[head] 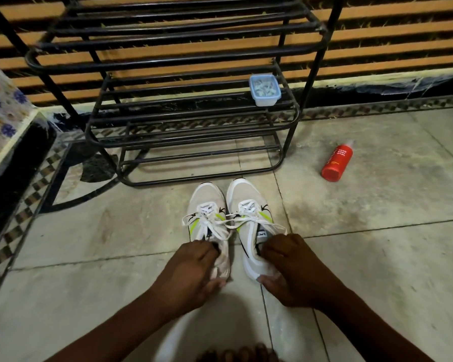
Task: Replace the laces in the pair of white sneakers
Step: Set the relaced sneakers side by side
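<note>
Two white sneakers with yellow-green accents stand side by side on the tiled floor, toes pointing away from me. My left hand (191, 273) grips the heel of the left sneaker (207, 205), thumb on the outside and fingers curled into the opening. My right hand (290, 270) grips the heel of the right sneaker (246, 202) the same way. Both shoes are laced with white laces (228, 222) whose loose ends and loops spread across the gap between them.
A black metal shoe rack (194, 121) stands just beyond the toes, holding a small lidded plastic box (264, 90). A red bottle (336, 162) lies on the floor at right. A patterned cloth-covered ledge (3, 113) sits at left. My toes (236, 355) show at the bottom.
</note>
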Available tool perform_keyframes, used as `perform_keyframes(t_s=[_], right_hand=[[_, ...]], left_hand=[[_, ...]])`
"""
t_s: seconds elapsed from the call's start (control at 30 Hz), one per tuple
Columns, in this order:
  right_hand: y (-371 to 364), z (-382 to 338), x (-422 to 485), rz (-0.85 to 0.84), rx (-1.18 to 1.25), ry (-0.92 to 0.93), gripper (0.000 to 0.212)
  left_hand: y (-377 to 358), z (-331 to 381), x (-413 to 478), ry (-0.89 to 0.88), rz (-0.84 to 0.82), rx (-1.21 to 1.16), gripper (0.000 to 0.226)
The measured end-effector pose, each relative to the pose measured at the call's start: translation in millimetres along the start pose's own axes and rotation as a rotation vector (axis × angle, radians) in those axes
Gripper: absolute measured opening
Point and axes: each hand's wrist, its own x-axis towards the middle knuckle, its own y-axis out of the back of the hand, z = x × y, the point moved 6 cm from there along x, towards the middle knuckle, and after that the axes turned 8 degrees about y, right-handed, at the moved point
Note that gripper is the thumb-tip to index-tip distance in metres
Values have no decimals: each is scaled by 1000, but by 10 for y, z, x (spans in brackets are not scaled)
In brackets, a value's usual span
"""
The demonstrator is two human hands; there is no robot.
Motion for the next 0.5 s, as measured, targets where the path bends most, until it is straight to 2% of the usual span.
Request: perform_keyframes(t_s=[0.07, 0.17, 0.3, 0.5], right_hand=[[-66, -18, 48, -55, -80, 6, 39], [-67, -52, 113, -24, -120, 12, 32], [149, -175, 227, 110, -70, -8, 17], [713, -425, 448, 110, -5, -31, 27]], left_hand=[[-57, -19, 25, -25, -55, 133, 35], [-22, -19, 82, -36, -84, 190, 46], [187, 42, 152, -80, -80, 72, 41], [802, 232, 122, -114, -37, -94, 25]])
